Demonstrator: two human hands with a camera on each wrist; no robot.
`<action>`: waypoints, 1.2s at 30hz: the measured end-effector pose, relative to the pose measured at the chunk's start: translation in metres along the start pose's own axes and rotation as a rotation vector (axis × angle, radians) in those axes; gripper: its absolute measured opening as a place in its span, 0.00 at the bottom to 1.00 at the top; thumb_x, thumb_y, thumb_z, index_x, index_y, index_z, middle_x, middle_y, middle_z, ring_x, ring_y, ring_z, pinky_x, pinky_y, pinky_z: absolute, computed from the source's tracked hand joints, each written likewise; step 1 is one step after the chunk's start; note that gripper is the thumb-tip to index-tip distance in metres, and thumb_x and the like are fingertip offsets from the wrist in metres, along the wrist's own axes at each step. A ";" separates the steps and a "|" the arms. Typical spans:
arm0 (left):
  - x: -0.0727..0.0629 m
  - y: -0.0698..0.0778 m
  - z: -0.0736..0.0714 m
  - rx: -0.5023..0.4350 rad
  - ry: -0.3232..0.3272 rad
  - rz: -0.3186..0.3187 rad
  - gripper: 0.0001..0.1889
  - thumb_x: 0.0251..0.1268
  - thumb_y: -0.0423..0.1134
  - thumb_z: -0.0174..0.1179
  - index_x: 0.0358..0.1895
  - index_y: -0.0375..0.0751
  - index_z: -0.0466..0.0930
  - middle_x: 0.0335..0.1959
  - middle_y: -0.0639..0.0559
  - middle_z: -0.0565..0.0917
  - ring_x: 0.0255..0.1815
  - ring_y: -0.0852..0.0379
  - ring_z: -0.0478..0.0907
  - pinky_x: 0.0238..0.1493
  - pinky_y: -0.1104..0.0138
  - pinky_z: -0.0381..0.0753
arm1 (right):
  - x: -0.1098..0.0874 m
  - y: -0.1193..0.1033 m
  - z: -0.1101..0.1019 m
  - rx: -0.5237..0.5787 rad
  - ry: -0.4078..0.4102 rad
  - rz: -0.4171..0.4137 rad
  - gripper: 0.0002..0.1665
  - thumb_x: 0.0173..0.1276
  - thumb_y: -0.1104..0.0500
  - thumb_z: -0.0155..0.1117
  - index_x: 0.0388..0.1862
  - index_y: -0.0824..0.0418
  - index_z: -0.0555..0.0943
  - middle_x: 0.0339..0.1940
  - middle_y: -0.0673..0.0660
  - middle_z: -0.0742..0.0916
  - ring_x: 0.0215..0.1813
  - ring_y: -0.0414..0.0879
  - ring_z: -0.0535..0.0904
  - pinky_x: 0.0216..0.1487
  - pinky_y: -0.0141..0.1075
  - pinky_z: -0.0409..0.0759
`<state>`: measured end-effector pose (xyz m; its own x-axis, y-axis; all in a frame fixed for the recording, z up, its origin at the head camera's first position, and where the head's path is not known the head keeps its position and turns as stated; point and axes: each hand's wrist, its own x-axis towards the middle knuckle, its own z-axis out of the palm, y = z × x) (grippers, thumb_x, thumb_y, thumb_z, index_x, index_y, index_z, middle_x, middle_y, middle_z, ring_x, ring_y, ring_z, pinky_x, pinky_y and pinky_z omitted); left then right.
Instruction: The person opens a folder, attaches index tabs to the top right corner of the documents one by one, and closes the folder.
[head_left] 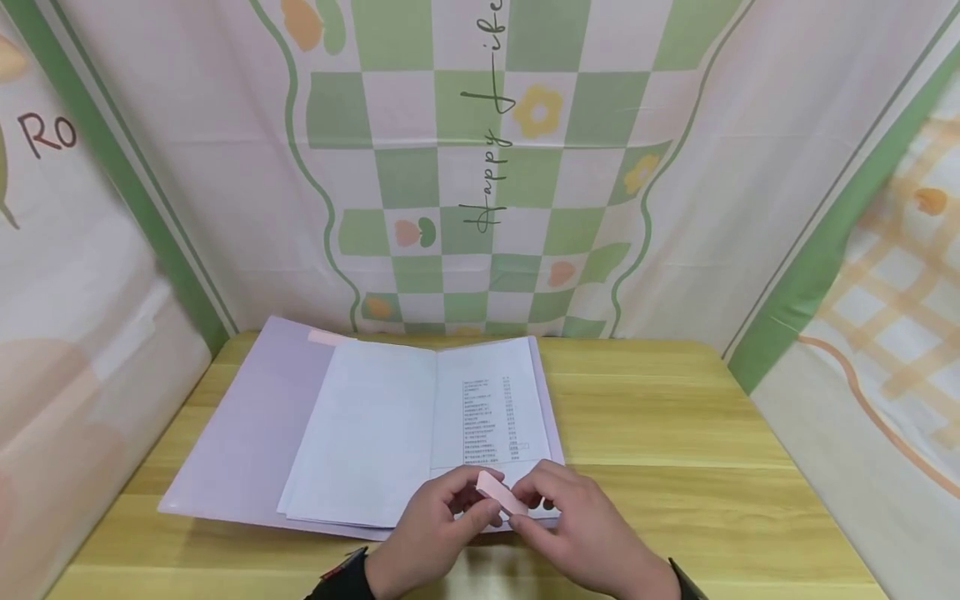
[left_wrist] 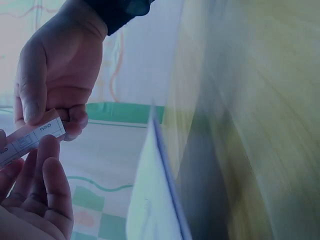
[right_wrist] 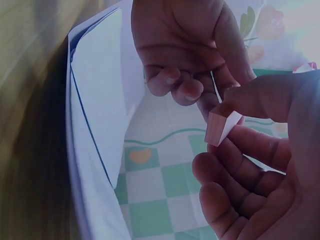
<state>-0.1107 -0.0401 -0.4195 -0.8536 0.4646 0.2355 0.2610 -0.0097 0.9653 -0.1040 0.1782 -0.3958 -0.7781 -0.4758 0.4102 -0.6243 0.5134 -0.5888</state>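
Observation:
A small pink pad of sticky notes [head_left: 501,493] is held between both hands, above the lower edge of an open folder. My left hand [head_left: 433,527] pinches its left end between thumb and fingers. The right hand [head_left: 581,518] pinches the other end. In the left wrist view the white underside of the sticky-note pad [left_wrist: 31,139] shows printed lettering. Its layered pink edge stands out on the sticky-note pad [right_wrist: 218,128] in the right wrist view. Below lies the lilac folder [head_left: 232,442], opened flat, with white sheets [head_left: 367,433] inside.
On the right-hand page is a printed list [head_left: 487,421]. A pink strip [head_left: 328,337] sits at the folder's top, beside the sheets. The folder rests on a wood-grain table [head_left: 675,433]. Patterned cloth [head_left: 465,167] hangs behind the table and along both sides.

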 end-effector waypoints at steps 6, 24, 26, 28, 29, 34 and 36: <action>0.001 0.000 -0.001 -0.062 0.012 0.003 0.09 0.74 0.37 0.59 0.52 0.40 0.80 0.43 0.50 0.84 0.40 0.53 0.83 0.42 0.59 0.84 | 0.003 -0.004 0.003 0.042 -0.004 0.016 0.13 0.64 0.58 0.73 0.39 0.42 0.78 0.36 0.35 0.78 0.38 0.36 0.77 0.34 0.33 0.81; 0.001 0.000 -0.008 -0.043 -0.006 -0.023 0.09 0.73 0.40 0.59 0.51 0.45 0.81 0.44 0.51 0.84 0.41 0.44 0.83 0.43 0.56 0.83 | 0.010 -0.010 0.002 -0.008 0.023 -0.010 0.11 0.67 0.56 0.71 0.41 0.40 0.79 0.38 0.34 0.79 0.37 0.37 0.77 0.37 0.35 0.79; 0.002 0.001 -0.008 -0.038 -0.010 -0.011 0.08 0.73 0.40 0.59 0.50 0.46 0.81 0.44 0.51 0.83 0.41 0.42 0.83 0.43 0.57 0.83 | 0.010 -0.010 0.002 -0.013 0.023 -0.010 0.11 0.66 0.56 0.71 0.40 0.40 0.78 0.38 0.34 0.79 0.37 0.36 0.76 0.37 0.35 0.79; 0.002 0.001 -0.008 -0.025 -0.012 0.004 0.08 0.73 0.40 0.59 0.50 0.46 0.81 0.43 0.52 0.83 0.41 0.44 0.83 0.42 0.58 0.83 | 0.010 -0.011 0.001 -0.018 0.023 -0.011 0.12 0.66 0.56 0.71 0.40 0.41 0.78 0.37 0.34 0.79 0.37 0.35 0.76 0.36 0.35 0.79; 0.002 0.001 -0.009 -0.019 -0.012 0.010 0.08 0.73 0.40 0.59 0.50 0.46 0.81 0.43 0.52 0.83 0.40 0.45 0.83 0.42 0.59 0.83 | 0.010 -0.011 0.001 -0.021 0.023 -0.010 0.12 0.66 0.56 0.72 0.40 0.41 0.78 0.37 0.34 0.79 0.37 0.35 0.76 0.36 0.35 0.79; 0.002 0.000 -0.010 0.035 -0.003 0.038 0.07 0.73 0.40 0.60 0.50 0.48 0.81 0.40 0.54 0.84 0.37 0.56 0.83 0.40 0.62 0.83 | 0.011 -0.012 0.000 -0.036 0.021 0.002 0.11 0.65 0.57 0.72 0.39 0.42 0.79 0.38 0.34 0.79 0.37 0.36 0.77 0.37 0.35 0.79; 0.001 0.000 -0.011 0.057 -0.002 0.042 0.07 0.72 0.40 0.60 0.50 0.49 0.81 0.40 0.54 0.83 0.36 0.58 0.82 0.39 0.63 0.83 | 0.010 -0.012 0.000 -0.043 0.022 0.009 0.11 0.64 0.57 0.73 0.39 0.43 0.79 0.38 0.34 0.79 0.38 0.35 0.77 0.37 0.35 0.79</action>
<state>-0.1168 -0.0488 -0.4183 -0.8407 0.4665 0.2751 0.3215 0.0212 0.9467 -0.1044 0.1671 -0.3839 -0.7850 -0.4551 0.4203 -0.6190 0.5480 -0.5626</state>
